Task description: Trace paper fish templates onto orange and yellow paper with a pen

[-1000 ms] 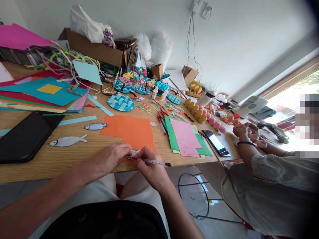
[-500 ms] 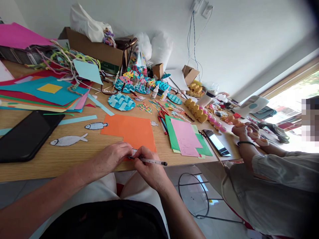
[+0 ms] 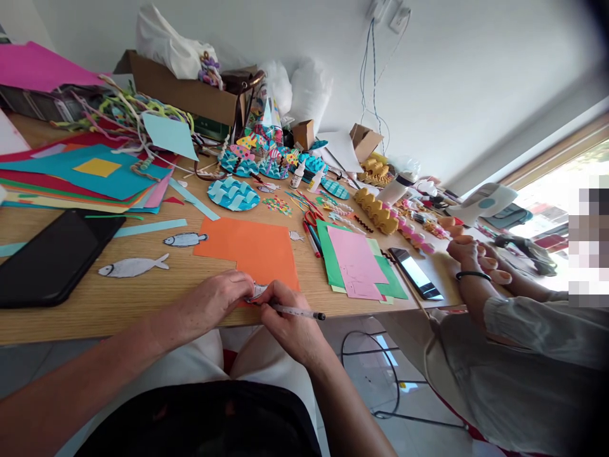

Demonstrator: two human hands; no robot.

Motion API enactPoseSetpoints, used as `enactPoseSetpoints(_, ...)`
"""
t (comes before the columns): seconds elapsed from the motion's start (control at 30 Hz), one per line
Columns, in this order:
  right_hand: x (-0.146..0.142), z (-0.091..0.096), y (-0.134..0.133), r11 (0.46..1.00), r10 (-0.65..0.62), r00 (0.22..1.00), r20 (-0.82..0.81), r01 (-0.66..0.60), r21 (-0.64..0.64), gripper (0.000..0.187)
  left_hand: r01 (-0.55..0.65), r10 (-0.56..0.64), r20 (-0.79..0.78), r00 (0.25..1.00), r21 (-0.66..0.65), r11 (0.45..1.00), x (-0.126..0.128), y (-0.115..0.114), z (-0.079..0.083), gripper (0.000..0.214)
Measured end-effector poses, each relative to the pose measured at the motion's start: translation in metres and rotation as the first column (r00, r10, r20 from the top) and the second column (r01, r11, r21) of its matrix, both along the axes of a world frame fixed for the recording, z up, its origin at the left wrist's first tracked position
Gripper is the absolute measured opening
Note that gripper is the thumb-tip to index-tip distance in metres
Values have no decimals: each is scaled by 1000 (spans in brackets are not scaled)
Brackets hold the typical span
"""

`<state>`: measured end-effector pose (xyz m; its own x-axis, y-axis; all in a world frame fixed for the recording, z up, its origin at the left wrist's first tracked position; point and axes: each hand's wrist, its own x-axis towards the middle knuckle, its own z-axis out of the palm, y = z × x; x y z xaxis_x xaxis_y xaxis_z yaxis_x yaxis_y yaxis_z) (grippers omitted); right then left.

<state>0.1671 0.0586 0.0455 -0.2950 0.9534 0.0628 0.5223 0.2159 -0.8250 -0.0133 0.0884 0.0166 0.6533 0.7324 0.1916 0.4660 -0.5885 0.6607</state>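
My left hand (image 3: 223, 295) bends its fingers down onto a small white paper fish (image 3: 259, 291) at the lower edge of the orange paper (image 3: 247, 244). Most of that fish is hidden between my hands. In my closed right hand (image 3: 288, 320) is a clear pen with a black end (image 3: 302, 311), its tip near the fish. Left of the orange sheet lie a paper fish with dark outlines (image 3: 185, 239) and a larger plain white one (image 3: 134, 266). A tiny paper fish (image 3: 295, 236) rests just past its right edge.
A black tablet-like slab (image 3: 54, 260) and stacked coloured paper (image 3: 95, 165) lie at the left. Red scissors (image 3: 311, 217), green and pink sheets (image 3: 359, 257) and a phone (image 3: 415, 273) are to the right. A co-worker's hands (image 3: 469, 251) work at the far right.
The pen's rear end has swung slightly right and down in my right hand. My left hand stays almost still on the paper fish. The whole view has shifted a little.
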Motion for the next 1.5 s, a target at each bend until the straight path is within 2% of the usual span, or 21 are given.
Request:
enactPoseSetpoints(0.33,0,0,1,1000,-1,1000,-25,1,6,11,-12,13,-30,999,35,999,2,0,-1,28)
enactPoseSetpoints(0.57,-1,2,2,1000,-3,1000,-8,3,1,10,-52,50,-44,998,-30,998,2,3,0,26)
enactPoseSetpoints(0.97,-2,-3,3,1000,-29,998,-56,28,-10,9,29,-31,25,999,58,998,-3,6,-7,31)
enactPoseSetpoints(1.5,2,-2,4,1000,6,999,-34,-7,-16,9,17,-17,-3,1000,15,1000,-4,6,-5,32)
